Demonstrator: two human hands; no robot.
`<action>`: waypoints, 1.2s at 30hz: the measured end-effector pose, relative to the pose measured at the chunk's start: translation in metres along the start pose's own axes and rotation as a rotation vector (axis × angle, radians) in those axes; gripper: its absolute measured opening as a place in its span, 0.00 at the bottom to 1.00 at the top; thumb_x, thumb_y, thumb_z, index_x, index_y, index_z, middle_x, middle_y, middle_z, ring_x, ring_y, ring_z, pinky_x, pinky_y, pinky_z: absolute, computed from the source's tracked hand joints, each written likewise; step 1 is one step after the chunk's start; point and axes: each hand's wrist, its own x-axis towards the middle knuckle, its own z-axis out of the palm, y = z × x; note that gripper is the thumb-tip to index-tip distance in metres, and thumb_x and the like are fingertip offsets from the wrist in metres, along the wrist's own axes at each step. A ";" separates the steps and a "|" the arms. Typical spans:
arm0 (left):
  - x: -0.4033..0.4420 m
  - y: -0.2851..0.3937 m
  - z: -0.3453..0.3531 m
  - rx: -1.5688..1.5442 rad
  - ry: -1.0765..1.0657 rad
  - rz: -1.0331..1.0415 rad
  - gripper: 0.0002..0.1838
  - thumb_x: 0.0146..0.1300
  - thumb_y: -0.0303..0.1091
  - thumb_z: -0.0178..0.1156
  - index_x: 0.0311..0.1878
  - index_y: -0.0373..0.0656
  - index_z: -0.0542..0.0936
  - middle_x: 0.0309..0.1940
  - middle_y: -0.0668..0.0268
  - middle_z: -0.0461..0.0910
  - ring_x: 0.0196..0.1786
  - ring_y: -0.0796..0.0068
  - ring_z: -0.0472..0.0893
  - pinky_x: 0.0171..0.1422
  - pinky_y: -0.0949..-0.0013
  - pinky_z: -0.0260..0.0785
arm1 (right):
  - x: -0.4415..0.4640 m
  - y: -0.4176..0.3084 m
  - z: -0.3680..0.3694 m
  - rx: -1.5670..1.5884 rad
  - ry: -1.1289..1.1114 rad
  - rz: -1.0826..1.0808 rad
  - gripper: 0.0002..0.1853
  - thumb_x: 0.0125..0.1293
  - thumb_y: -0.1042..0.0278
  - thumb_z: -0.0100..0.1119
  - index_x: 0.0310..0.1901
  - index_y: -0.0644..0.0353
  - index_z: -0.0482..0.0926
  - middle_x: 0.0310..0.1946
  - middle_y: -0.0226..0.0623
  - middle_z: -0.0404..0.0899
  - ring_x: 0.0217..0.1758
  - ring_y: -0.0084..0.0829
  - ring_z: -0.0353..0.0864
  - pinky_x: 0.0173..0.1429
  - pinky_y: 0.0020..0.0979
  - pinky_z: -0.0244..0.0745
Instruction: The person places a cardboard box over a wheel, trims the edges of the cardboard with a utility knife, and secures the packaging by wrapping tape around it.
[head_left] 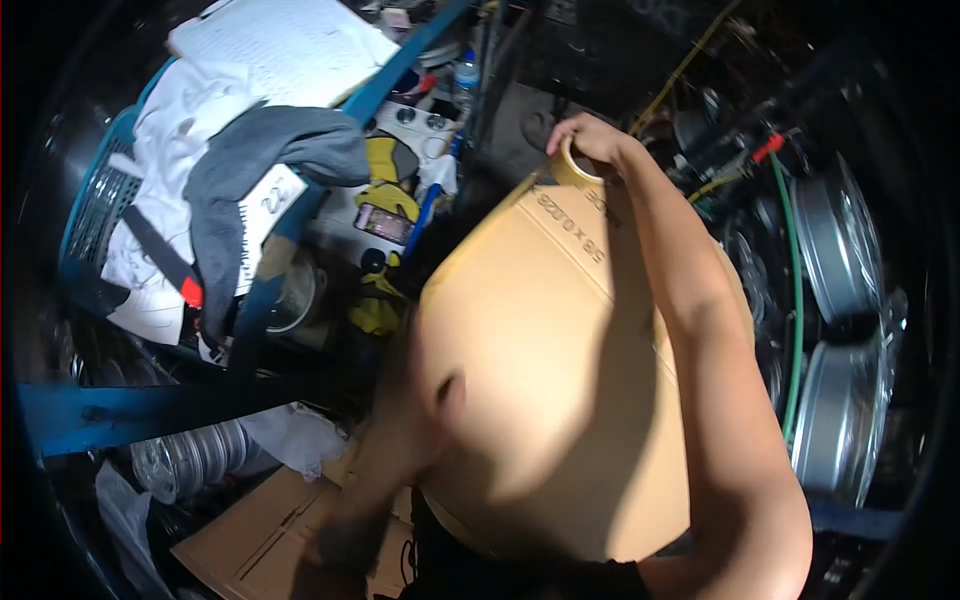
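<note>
A large cardboard box (540, 330) with printed lettering fills the middle of the view, close to my body. My right hand (590, 140) is at its far top edge, fingers wrapped round a roll of tape (578, 165) that rests against the cardboard. At the near left side of the box is my left hand (430, 405), smeared by motion, with its fingers not clearly visible. A dark hole or spot shows in the cardboard beside it.
On the left, a teal basket (85, 215) holds white and grey cloths and papers. A phone (384, 224) and yellow gloves lie beyond the box. Metal spools (835, 410) stand at right near a green hose (797, 320). Flattened cardboard (255, 535) lies lower left.
</note>
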 end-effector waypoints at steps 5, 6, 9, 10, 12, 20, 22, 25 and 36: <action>0.187 0.045 0.073 0.138 -0.071 0.142 0.45 0.63 0.35 0.71 0.74 0.18 0.61 0.46 0.33 0.83 0.53 0.37 0.84 0.59 0.48 0.76 | -0.013 0.025 -0.008 0.102 0.071 -0.155 0.21 0.57 0.89 0.49 0.41 0.61 0.92 0.38 0.38 0.91 0.44 0.30 0.88 0.58 0.30 0.80; 0.206 0.039 0.103 0.267 0.041 0.299 0.44 0.63 0.36 0.72 0.73 0.18 0.62 0.40 0.36 0.84 0.47 0.38 0.86 0.55 0.47 0.77 | -0.008 0.035 -0.008 0.046 0.126 -0.215 0.20 0.57 0.88 0.51 0.41 0.60 0.92 0.39 0.37 0.92 0.45 0.28 0.88 0.58 0.29 0.80; 0.213 0.055 0.098 0.253 -0.068 0.243 0.38 0.62 0.36 0.73 0.68 0.21 0.70 0.37 0.36 0.84 0.46 0.39 0.87 0.53 0.48 0.78 | -0.016 0.037 -0.019 -0.012 0.130 -0.197 0.21 0.58 0.87 0.52 0.45 0.59 0.92 0.40 0.34 0.92 0.46 0.26 0.87 0.57 0.28 0.79; 0.217 0.053 0.094 0.236 -0.079 0.276 0.36 0.62 0.36 0.72 0.66 0.22 0.71 0.37 0.36 0.84 0.45 0.39 0.87 0.53 0.48 0.78 | -0.017 0.036 -0.035 0.035 0.068 -0.176 0.21 0.58 0.86 0.53 0.46 0.58 0.92 0.40 0.33 0.92 0.46 0.25 0.87 0.56 0.28 0.79; 0.219 0.056 0.094 0.352 -0.128 0.265 0.34 0.62 0.37 0.73 0.64 0.24 0.73 0.38 0.37 0.85 0.46 0.38 0.87 0.54 0.49 0.79 | -0.034 0.043 -0.073 0.141 0.185 -0.161 0.19 0.59 0.84 0.57 0.46 0.57 0.93 0.40 0.34 0.92 0.45 0.25 0.87 0.55 0.28 0.80; 0.282 0.077 0.180 0.266 -0.011 0.514 0.37 0.65 0.52 0.70 0.63 0.27 0.76 0.41 0.38 0.86 0.48 0.38 0.87 0.57 0.44 0.78 | -0.080 0.148 -0.045 0.267 0.391 -0.043 0.22 0.54 0.88 0.54 0.44 0.58 0.92 0.41 0.38 0.91 0.46 0.31 0.87 0.57 0.31 0.79; 0.292 0.100 0.188 0.344 -0.148 0.409 0.33 0.65 0.56 0.68 0.58 0.33 0.81 0.40 0.40 0.86 0.48 0.38 0.86 0.57 0.45 0.78 | -0.084 0.138 -0.041 0.179 0.413 -0.096 0.20 0.55 0.86 0.59 0.45 0.56 0.92 0.42 0.38 0.92 0.48 0.31 0.88 0.58 0.32 0.79; 0.297 0.105 0.206 0.435 -0.172 0.385 0.28 0.66 0.60 0.64 0.49 0.41 0.87 0.39 0.44 0.87 0.47 0.39 0.86 0.56 0.46 0.78 | -0.085 0.140 -0.050 -0.035 0.425 -0.168 0.20 0.55 0.83 0.63 0.46 0.50 0.93 0.42 0.37 0.92 0.47 0.29 0.88 0.56 0.32 0.81; 0.302 0.158 0.212 0.697 -0.388 0.357 0.29 0.69 0.65 0.58 0.56 0.52 0.89 0.48 0.45 0.88 0.56 0.40 0.85 0.63 0.47 0.77 | -0.190 0.227 -0.066 0.179 0.593 0.025 0.22 0.57 0.87 0.56 0.46 0.54 0.92 0.43 0.40 0.92 0.50 0.34 0.90 0.60 0.32 0.81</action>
